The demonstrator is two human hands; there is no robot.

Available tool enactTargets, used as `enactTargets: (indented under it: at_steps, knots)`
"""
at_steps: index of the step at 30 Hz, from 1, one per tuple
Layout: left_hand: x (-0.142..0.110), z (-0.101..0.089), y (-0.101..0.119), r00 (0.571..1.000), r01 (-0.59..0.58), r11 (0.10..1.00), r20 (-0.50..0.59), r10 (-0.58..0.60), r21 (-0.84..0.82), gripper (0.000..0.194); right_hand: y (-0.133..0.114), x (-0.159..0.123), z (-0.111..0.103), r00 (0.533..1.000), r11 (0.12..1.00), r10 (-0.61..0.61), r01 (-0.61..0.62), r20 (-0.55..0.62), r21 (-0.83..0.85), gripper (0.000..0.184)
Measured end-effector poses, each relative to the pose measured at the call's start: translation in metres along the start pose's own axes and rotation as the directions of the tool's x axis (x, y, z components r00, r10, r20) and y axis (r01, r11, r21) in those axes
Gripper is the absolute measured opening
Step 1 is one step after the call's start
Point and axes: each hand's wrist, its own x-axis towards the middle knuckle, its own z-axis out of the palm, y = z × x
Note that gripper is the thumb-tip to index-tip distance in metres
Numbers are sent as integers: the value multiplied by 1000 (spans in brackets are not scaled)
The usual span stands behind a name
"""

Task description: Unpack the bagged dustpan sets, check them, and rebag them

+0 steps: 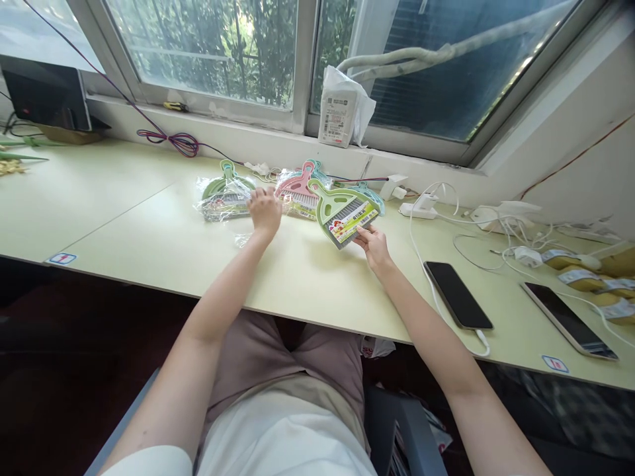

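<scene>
The green dustpan (pixel 327 197) looks like smooth, softly satin plastic; on it, the printed label (pixel 363 215) reads as slick card, and the bristles (pixel 343 242) as fine, stiff synthetic strands. Left of the green dustpan, crinkled clear film (pixel 209 210) throws bright glints. Just behind it, the pink dustpan (pixel 300 180) is smooth plastic too. Beneath it, the tabletop (pixel 292 277) is smooth with a faint sheen. To its right, the phone (pixel 459 295) has a glossy, glass-like face. Farther behind it, the window frame (pixel 300 66) looks like dull metal.

Green dustpan (pixel 333 203) in right grip (pixel 374 247)
</scene>
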Motion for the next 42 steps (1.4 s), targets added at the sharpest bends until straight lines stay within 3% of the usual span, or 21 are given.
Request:
enactTargets:
  at_steps: [3, 6, 8, 14, 17, 21, 26, 31, 36, 42]
  knots:
    - [15, -9, -27, 992, 79, 967, 72, -99, 243, 38, 2, 0, 1, 1000, 1000, 14, -14, 4, -1, 16]
    - [22, -9, -42, 976, 107, 946, 147, -158, 307, 42, 4, 0, 2, 1000, 1000, 18, -18, 26, -15, 17]
    - [23, -8, -44, 981, 97, 944, 128, -143, 314, 45, 5, -1, 3, 999, 1000, 15, -14, 42, -21, 18]
    - [19, -7, -33, 994, 16, 956, 103, -48, 292, 34, 6, -3, 4, 997, 999, 33, -31, 63, -40, 23]
    - [14, -9, -25, 994, -90, 969, 87, 72, 228, 29, 5, -2, 4, 997, 998, 27, -23, 69, -58, 25]
    - [2, -8, -7, 960, -281, 954, 34, 279, 105, 31, 2, -1, 3, 996, 999, -1, 5, 91, -42, 31]
    - [-9, 3, 3, 934, -357, 934, 0, 357, 25, 39, -3, -1, 2, 993, 997, -20, 29, 118, -70, 39]
    - [-6, 8, -3, 954, -298, 954, 4, 298, 1, 39, -9, -3, 3, 989, 992, -39, 55, 142, -112, 46]
    - [-5, 6, -3, 982, -188, 969, -47, 183, -159, 36, -10, -6, 5, 979, 983, 16, 23, 205, -184, 47]
    - [-6, 3, 2, 989, -131, 938, -111, 100, -322, 28, -6, -6, 6, 991, 984, 23, 1, 130, -181, 37]
